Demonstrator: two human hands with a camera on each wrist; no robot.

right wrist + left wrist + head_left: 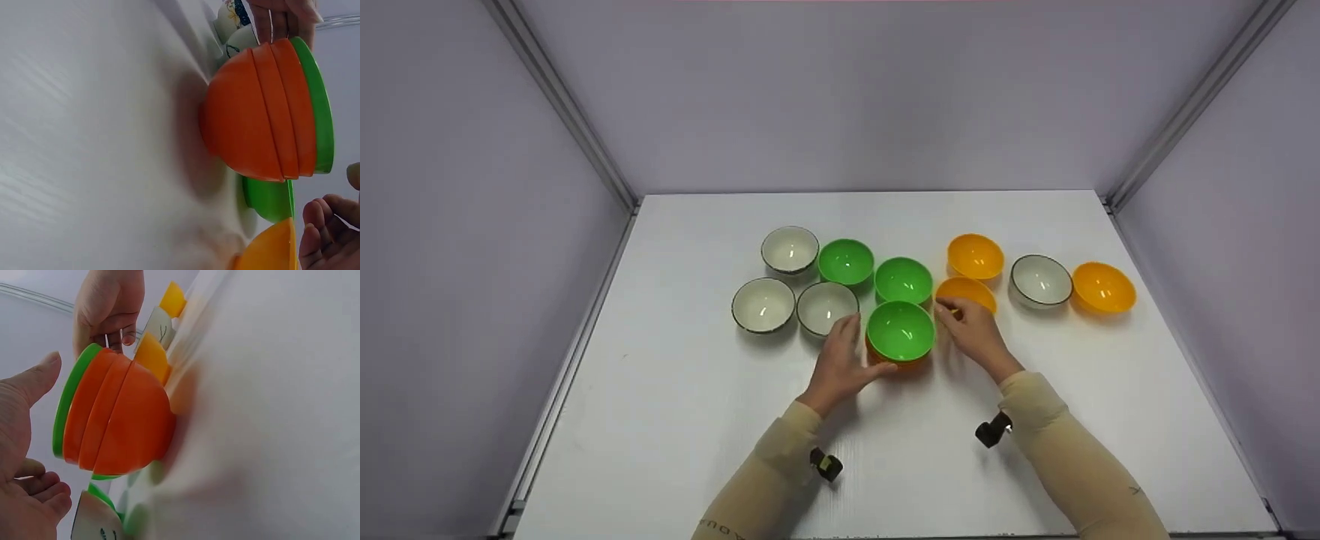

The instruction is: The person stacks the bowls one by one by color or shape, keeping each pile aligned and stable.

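A stack of red-orange bowls (135, 416) stands upright on the table, topped by a green bowl (901, 331). To its left is my left hand (840, 371), thumb stretched out and fingers loosely bent; a gap shows between it and the stack in the left wrist view. My right hand (975, 334) hovers right of the stack, fingers loosely curled and holding nothing. Its fingertips overlap the near yellow-orange bowl (966, 286) in the head view. Just behind the stack sits another green bowl (903, 280). Nearest my left fingertips is a white bowl (826, 306) with a dark rim.
Farther left are two more white bowls (763, 305) and a green bowl (846, 262). Toward the right stand a far yellow-orange bowl (975, 256), a white bowl (1040, 281) and a yellow-orange bowl (1103, 287). Pale walls (840, 97) enclose the white table (675, 420).
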